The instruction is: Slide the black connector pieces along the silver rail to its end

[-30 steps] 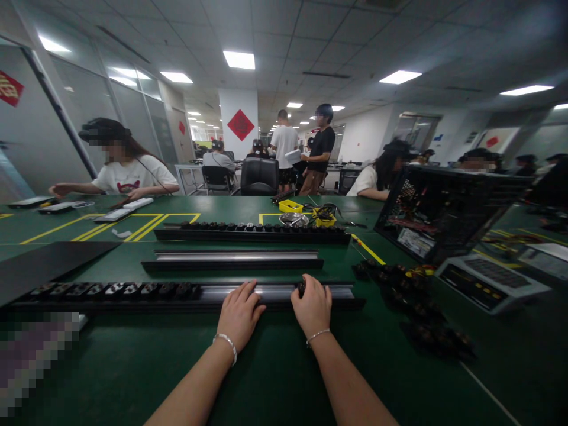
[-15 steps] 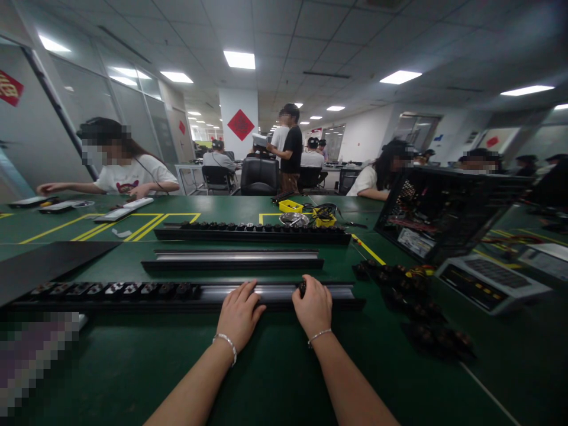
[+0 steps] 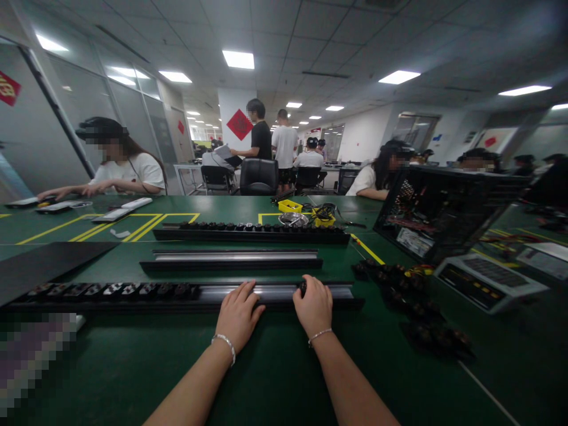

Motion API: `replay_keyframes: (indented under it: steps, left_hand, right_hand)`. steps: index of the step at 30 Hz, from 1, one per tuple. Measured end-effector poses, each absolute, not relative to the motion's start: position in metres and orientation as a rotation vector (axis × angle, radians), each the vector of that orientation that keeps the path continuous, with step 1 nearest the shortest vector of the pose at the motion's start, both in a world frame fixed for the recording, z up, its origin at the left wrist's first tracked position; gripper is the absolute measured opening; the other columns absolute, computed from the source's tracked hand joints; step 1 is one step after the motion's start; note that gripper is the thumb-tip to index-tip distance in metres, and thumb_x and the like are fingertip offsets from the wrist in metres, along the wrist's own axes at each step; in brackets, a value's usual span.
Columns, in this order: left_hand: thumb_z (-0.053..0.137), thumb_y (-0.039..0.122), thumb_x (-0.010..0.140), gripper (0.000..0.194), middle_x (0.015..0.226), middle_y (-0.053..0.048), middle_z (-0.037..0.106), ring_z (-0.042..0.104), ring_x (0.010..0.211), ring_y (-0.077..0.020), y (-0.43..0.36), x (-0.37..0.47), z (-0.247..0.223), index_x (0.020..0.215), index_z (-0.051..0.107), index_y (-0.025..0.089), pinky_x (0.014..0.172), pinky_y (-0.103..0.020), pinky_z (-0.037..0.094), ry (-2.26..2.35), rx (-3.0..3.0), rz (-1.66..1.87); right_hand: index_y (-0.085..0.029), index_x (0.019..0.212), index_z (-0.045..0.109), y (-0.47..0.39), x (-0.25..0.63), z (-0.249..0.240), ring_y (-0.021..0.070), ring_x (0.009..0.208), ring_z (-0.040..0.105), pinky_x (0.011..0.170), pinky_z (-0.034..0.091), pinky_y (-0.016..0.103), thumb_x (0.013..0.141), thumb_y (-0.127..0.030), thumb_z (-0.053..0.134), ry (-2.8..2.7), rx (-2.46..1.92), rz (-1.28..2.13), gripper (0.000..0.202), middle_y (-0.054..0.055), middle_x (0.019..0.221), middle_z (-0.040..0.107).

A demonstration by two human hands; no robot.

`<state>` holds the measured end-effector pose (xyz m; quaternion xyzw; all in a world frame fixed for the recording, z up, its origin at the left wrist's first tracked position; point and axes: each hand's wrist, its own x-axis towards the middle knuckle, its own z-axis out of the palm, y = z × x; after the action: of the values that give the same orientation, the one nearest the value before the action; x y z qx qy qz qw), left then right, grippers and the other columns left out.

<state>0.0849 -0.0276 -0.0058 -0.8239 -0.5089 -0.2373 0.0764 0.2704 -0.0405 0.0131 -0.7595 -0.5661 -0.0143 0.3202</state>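
A long black channel (image 3: 133, 305) with a silvery inside lies across the table before me. Several small black socket-like modules (image 3: 114, 289) sit in a row along its left half. My left hand (image 3: 238, 307) rests on the channel's middle, fingers stretched over its rim, holding nothing. Further right, my right hand (image 3: 314, 303) is curled round a small black module (image 3: 303, 289) over the bare silvery stretch. Most of that module is hidden by my fingers, and I cannot tell whether it touches the channel. Loose black modules (image 3: 417, 307) lie in a pile to the right.
Behind lie a bare channel (image 3: 231, 258) and a module-filled channel (image 3: 252, 235). An open computer case (image 3: 444, 213) and a power supply (image 3: 490, 283) stand at right. Yellow trays (image 3: 290, 206) and cables sit farther back. A co-worker (image 3: 119, 165) works at far left.
My hands stay in place on the channel. In the background, the standing person in black has moved left, and the co-worker at far left has brought both hands together.
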Motion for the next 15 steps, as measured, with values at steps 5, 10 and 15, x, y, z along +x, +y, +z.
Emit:
replay_keyframes:
  steps: [5, 10, 15]
  left_hand:
    - [0.045, 0.033, 0.083, 0.018, 0.131, -0.002, 0.049, 0.043, 0.121, -0.0246, -0.0273, 0.0845, -0.0059, 0.088, 0.059, 0.025, 0.094, -0.043, 0.039, -1.514, -2.474, -0.723]
    - [0.045, 0.033, 0.083, 0.018, 0.131, -0.003, 0.049, 0.043, 0.120, -0.0248, -0.0276, 0.0841, -0.0055, 0.090, 0.060, 0.025, 0.093, -0.044, 0.039, -1.512, -2.474, -0.738]
    - [0.045, 0.033, 0.084, 0.018, 0.131, -0.002, 0.049, 0.042, 0.121, -0.0245, -0.0274, 0.0840, -0.0058, 0.090, 0.059, 0.025, 0.093, -0.044, 0.039, -1.518, -2.474, -0.730]
  right_hand:
    - [-0.016, 0.111, 0.053, -0.0413, 0.2742, 0.0136, 0.0205, 0.113, 0.046, 0.102, 0.020, 0.038, 0.077, -0.022, 0.042, -1.486, -2.009, -0.014, 0.037, 0.008, 0.113, 0.059]
    - [-0.016, 0.111, 0.053, -0.0416, 0.2767, 0.0160, 0.0217, 0.115, 0.044, 0.103, 0.019, 0.041, 0.077, -0.024, 0.043, -1.492, -2.033, 0.005, 0.037, 0.009, 0.114, 0.059]
    - [-0.016, 0.111, 0.053, -0.0406, 0.2772, 0.0161, 0.0217, 0.115, 0.045, 0.102, 0.020, 0.041, 0.077, -0.022, 0.042, -1.493, -2.041, 0.000, 0.036, 0.009, 0.113, 0.059]
